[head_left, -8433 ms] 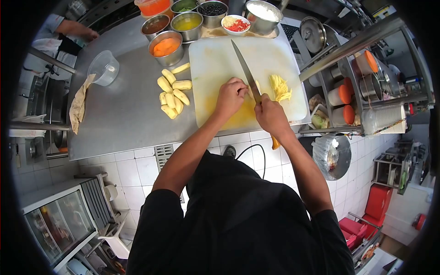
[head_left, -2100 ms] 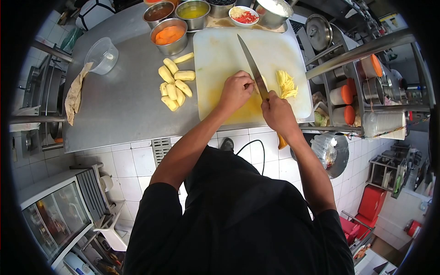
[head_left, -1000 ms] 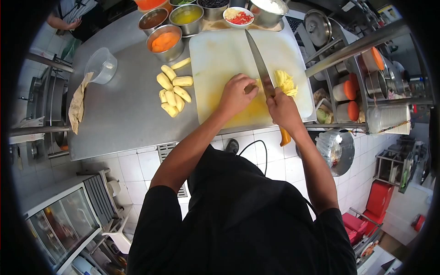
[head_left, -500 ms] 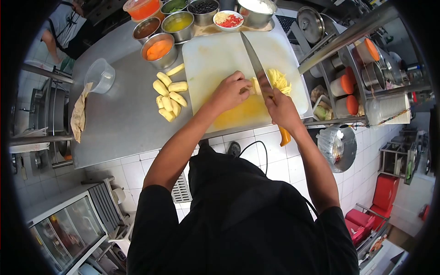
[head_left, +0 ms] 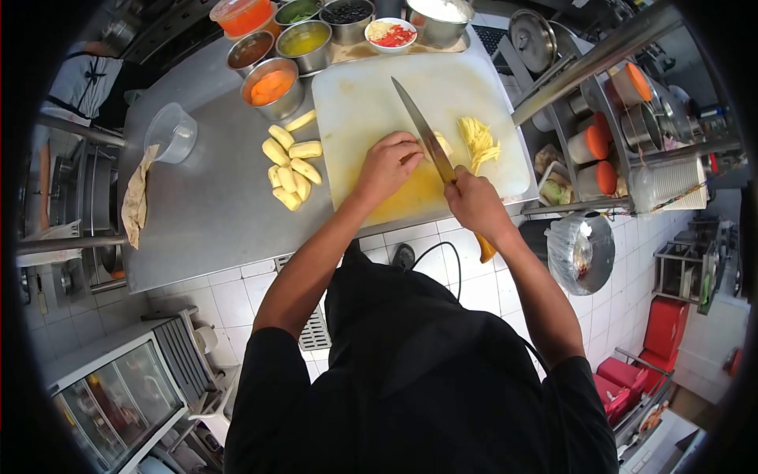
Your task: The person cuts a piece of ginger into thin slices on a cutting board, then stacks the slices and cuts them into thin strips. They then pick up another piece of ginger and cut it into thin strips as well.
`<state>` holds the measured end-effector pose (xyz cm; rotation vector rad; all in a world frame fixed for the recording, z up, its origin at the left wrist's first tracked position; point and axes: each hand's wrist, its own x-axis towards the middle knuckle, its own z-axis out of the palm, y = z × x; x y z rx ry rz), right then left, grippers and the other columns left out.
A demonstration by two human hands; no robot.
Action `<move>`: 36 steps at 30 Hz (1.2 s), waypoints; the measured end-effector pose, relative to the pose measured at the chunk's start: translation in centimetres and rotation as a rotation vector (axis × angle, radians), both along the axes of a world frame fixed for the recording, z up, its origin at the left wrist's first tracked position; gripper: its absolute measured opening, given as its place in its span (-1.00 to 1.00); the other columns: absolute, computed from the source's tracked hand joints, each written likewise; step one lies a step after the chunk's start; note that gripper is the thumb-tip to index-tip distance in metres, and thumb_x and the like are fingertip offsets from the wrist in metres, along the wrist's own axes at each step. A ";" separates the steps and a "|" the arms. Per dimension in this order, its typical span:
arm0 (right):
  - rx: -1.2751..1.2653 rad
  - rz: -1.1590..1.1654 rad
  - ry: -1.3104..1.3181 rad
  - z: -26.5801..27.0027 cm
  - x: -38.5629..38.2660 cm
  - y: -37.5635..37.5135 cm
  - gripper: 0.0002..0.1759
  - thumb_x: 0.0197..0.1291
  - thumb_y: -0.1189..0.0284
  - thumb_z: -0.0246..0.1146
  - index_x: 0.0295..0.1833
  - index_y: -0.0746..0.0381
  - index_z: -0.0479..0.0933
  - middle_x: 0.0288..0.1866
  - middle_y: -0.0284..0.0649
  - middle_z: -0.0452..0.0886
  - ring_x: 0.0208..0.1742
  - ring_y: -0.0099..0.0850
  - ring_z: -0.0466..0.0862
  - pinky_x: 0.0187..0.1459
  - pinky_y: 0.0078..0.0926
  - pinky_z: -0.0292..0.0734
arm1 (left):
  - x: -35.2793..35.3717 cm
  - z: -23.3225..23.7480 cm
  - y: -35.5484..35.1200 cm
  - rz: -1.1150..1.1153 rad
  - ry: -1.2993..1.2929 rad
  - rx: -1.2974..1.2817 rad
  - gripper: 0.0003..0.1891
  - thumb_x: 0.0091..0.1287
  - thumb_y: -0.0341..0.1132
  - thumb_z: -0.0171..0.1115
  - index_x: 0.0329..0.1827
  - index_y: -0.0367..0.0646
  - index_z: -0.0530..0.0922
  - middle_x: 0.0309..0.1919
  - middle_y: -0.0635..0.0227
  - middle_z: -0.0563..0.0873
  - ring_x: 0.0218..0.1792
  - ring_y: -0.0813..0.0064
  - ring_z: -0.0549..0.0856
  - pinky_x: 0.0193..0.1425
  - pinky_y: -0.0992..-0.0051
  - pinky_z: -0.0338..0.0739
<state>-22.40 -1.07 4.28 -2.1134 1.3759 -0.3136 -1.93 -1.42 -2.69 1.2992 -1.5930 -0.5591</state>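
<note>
My right hand (head_left: 477,204) grips a long kitchen knife (head_left: 424,125) by its orange handle, blade pointing away from me over the white cutting board (head_left: 371,87). Left of the blade, my left hand (head_left: 390,164) has its fingers curled down close to the steel; what lies under the fingertips is hidden. Cut yellow slices (head_left: 444,144) show just right of the blade, partly covered by it. Farther right on the board sits a heap of thin yellow strips (head_left: 478,142). Several peeled yellow pieces (head_left: 294,167) lie on the steel table left of the board.
Metal bowls, one with orange carrot pieces (head_left: 272,85), and a small white bowl of chopped red and pale bits (head_left: 391,33) line the back. A clear plastic tub (head_left: 174,133) and a brown cloth (head_left: 139,197) sit left. A lined bin (head_left: 580,251) stands at lower right.
The knife has shifted left and nearer me, away from the strips, which now show fully. My left hand has moved slightly left. A person at the far left has moved.
</note>
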 end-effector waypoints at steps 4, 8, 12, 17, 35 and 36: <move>0.011 -0.006 0.009 0.0 0.4 0.7 -0.77 0.37 0.42 0.20 -0.19 0.42 0.44 -0.40 0.27 0.64 -0.26 0.28 0.67 -0.18 0.11 0.54 | -0.7 -0.3 0.0 0.101 0.018 0.022 -0.87 0.31 -0.42 0.41 -0.16 -0.30 0.76 -0.14 0.25 0.80 -0.26 0.31 0.78 -0.16 0.40 0.69; -0.003 -0.005 0.006 -0.4 0.3 0.6 -0.77 0.37 0.42 0.21 -0.20 0.41 0.44 -0.40 0.27 0.64 -0.25 0.29 0.67 -0.18 0.13 0.54 | -1.4 -0.7 -0.2 0.182 0.020 0.037 -0.86 0.29 -0.41 0.43 -0.18 -0.31 0.76 -0.19 0.24 0.82 -0.28 0.32 0.79 -0.18 0.43 0.68; -0.031 -0.010 0.005 -0.4 0.4 0.8 -0.77 0.38 0.42 0.21 -0.19 0.40 0.43 -0.41 0.25 0.65 -0.26 0.28 0.67 -0.19 0.14 0.54 | -1.4 -1.0 -0.4 0.186 0.069 0.059 -0.86 0.27 -0.42 0.43 -0.20 -0.32 0.77 -0.21 0.25 0.83 -0.33 0.34 0.78 -0.18 0.43 0.68; -0.055 -0.022 -0.014 0.3 0.9 0.9 -0.78 0.39 0.43 0.20 -0.19 0.40 0.42 -0.45 0.24 0.64 -0.31 0.27 0.67 -0.21 0.14 0.55 | -1.3 -0.9 -0.2 0.190 0.062 0.062 -0.87 0.24 -0.43 0.42 -0.21 -0.32 0.76 -0.22 0.25 0.83 -0.36 0.35 0.78 -0.18 0.44 0.67; -0.043 0.003 0.024 0.5 1.3 0.6 -0.78 0.39 0.44 0.18 -0.20 0.42 0.43 -0.47 0.23 0.64 -0.33 0.25 0.69 -0.17 0.14 0.58 | -1.3 -0.6 -0.2 0.181 0.063 0.036 -0.88 0.25 -0.42 0.40 -0.22 -0.28 0.77 -0.22 0.25 0.82 -0.33 0.31 0.77 -0.21 0.41 0.66; -0.043 0.004 0.025 0.7 1.4 0.6 -0.78 0.39 0.44 0.18 -0.20 0.42 0.43 -0.46 0.23 0.64 -0.32 0.25 0.69 -0.17 0.14 0.58 | -1.3 -0.6 -0.1 0.182 0.061 0.037 -0.88 0.25 -0.42 0.40 -0.22 -0.28 0.77 -0.22 0.24 0.82 -0.33 0.30 0.77 -0.22 0.40 0.66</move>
